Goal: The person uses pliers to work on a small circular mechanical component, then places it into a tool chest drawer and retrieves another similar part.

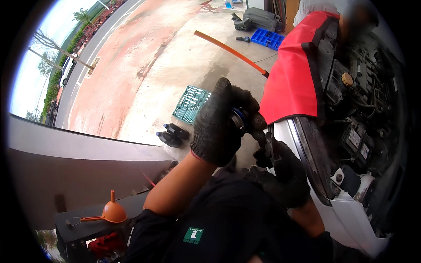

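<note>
The left hand (215,127) has its grip wrapped around a round black-and-blue part (239,119) near the red cover (293,79), while for the right hand (287,175), just below, I cannot tell how closed its grip is.

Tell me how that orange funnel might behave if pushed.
The orange funnel looks like moulded plastic, so it is probably light and fairly stiff. Its spout points up and its wide bowl seems to face down, so it should resist tipping. A push on the side handle might swivel it.
</note>
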